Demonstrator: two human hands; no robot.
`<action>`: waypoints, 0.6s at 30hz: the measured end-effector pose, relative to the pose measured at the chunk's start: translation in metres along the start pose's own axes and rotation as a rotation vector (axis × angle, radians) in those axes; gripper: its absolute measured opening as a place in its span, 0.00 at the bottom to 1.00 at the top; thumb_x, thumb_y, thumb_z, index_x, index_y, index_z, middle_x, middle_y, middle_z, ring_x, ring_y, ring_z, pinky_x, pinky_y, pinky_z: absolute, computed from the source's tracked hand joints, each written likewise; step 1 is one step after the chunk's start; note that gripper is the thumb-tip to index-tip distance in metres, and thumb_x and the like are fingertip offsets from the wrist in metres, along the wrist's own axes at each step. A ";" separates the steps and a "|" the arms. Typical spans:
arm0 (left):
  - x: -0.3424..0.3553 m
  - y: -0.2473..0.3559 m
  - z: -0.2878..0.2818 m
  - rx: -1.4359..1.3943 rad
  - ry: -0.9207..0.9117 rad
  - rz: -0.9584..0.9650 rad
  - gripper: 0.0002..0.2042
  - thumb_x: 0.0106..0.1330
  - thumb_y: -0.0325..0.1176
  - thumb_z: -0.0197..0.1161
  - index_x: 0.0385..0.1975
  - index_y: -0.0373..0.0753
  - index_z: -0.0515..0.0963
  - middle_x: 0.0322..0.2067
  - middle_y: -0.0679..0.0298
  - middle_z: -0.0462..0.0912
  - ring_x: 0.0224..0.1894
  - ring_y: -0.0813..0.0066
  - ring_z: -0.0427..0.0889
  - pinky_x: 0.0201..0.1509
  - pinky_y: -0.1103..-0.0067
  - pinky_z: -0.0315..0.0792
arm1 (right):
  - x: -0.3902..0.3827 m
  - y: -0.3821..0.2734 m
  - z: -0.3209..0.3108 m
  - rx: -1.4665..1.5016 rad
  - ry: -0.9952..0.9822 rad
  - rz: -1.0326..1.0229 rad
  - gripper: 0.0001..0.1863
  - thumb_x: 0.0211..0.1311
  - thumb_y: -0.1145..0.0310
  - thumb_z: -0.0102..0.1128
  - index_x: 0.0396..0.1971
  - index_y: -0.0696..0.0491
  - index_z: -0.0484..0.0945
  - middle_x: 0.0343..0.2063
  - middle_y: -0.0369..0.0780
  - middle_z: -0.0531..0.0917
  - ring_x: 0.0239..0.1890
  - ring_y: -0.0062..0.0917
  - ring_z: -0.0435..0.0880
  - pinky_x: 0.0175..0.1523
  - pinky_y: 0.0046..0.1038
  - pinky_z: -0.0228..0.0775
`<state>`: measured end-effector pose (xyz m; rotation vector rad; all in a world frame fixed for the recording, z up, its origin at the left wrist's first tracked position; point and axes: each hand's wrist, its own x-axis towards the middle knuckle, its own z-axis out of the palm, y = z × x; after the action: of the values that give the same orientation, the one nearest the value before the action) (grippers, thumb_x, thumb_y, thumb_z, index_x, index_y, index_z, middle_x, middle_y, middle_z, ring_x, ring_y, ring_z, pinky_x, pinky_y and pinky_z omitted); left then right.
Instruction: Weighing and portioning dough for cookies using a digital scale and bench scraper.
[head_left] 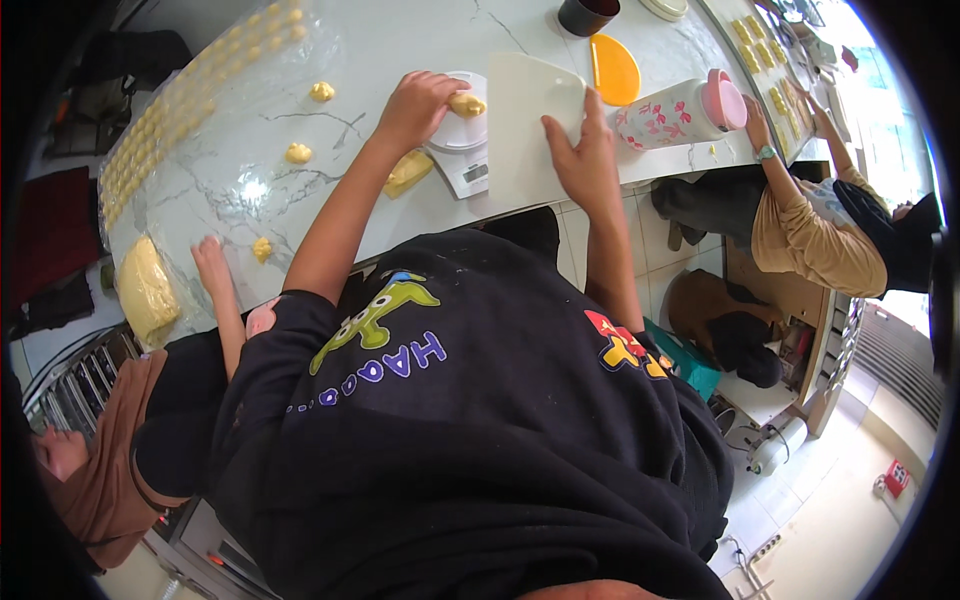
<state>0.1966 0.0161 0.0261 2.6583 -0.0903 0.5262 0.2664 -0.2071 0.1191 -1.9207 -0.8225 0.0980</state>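
My left hand (418,104) has its fingers closed round a small lump of yellow dough (467,104), at the round plate of a white kitchen scale (472,178). Upright in my right hand (583,155) is a flat white dough scraper (530,125), thumb on its near face. The scraper hides the right side of the scale. Just left of the scale, partly behind my left forearm, lies a larger piece of dough (407,175). Small dough pieces (321,91) (298,153) sit apart on the marble-patterned table (370,50).
Right of the scraper are a yellow scraper (615,70), a dark cup (588,14) and a pink-lidded tumbler (680,112). Rows of dough balls (160,140) and a dough block (147,290) line the left. One co-worker's hand (212,265) rests there; another person (815,230) works at trays, right.
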 end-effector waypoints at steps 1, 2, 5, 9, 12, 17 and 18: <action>0.001 0.000 -0.004 -0.112 -0.034 -0.131 0.19 0.50 0.17 0.57 0.43 0.39 0.76 0.36 0.60 0.81 0.43 0.65 0.79 0.50 0.73 0.72 | -0.001 0.000 0.003 -0.002 0.010 0.004 0.22 0.56 0.73 0.56 0.48 0.64 0.62 0.31 0.56 0.79 0.36 0.52 0.79 0.39 0.38 0.72; 0.002 0.002 -0.008 -0.221 -0.069 -0.265 0.17 0.50 0.18 0.58 0.41 0.39 0.77 0.34 0.61 0.81 0.39 0.68 0.81 0.47 0.75 0.75 | -0.001 0.000 0.007 0.031 -0.021 0.035 0.22 0.55 0.73 0.56 0.48 0.64 0.62 0.30 0.57 0.79 0.35 0.53 0.79 0.38 0.39 0.72; -0.005 0.005 -0.009 -0.599 -0.039 -0.529 0.13 0.54 0.19 0.60 0.40 0.35 0.77 0.34 0.62 0.82 0.35 0.77 0.82 0.41 0.81 0.76 | -0.001 -0.006 0.021 0.062 -0.096 0.108 0.23 0.55 0.74 0.55 0.49 0.63 0.60 0.27 0.59 0.79 0.32 0.55 0.79 0.36 0.44 0.71; -0.017 0.000 0.009 -0.836 0.116 -0.566 0.10 0.54 0.19 0.60 0.37 0.32 0.78 0.33 0.60 0.83 0.33 0.78 0.82 0.41 0.82 0.77 | -0.001 -0.008 0.046 -0.138 -0.150 0.027 0.23 0.55 0.74 0.53 0.49 0.61 0.56 0.19 0.56 0.78 0.26 0.56 0.78 0.31 0.48 0.69; -0.024 0.009 0.017 -1.025 0.218 -0.767 0.09 0.54 0.23 0.65 0.34 0.29 0.78 0.33 0.59 0.83 0.34 0.79 0.82 0.41 0.82 0.77 | -0.001 -0.014 0.056 -0.233 -0.222 0.129 0.21 0.57 0.74 0.52 0.49 0.61 0.57 0.19 0.56 0.77 0.27 0.55 0.77 0.32 0.48 0.68; -0.023 0.013 0.020 -1.136 0.339 -0.825 0.11 0.56 0.24 0.65 0.38 0.29 0.75 0.34 0.56 0.82 0.34 0.78 0.81 0.40 0.83 0.77 | -0.002 -0.019 0.062 -0.246 -0.275 0.142 0.21 0.57 0.75 0.51 0.48 0.62 0.56 0.18 0.56 0.77 0.25 0.55 0.77 0.30 0.48 0.68; -0.022 0.013 0.020 -1.173 0.383 -0.835 0.12 0.56 0.24 0.65 0.39 0.29 0.74 0.33 0.55 0.82 0.33 0.78 0.81 0.40 0.83 0.78 | -0.001 -0.019 0.063 -0.235 -0.285 0.142 0.21 0.57 0.75 0.51 0.48 0.63 0.55 0.17 0.56 0.76 0.25 0.55 0.77 0.30 0.48 0.68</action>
<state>0.1810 -0.0042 0.0063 1.2465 0.6041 0.4544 0.2305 -0.1549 0.1031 -2.2197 -0.9158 0.3841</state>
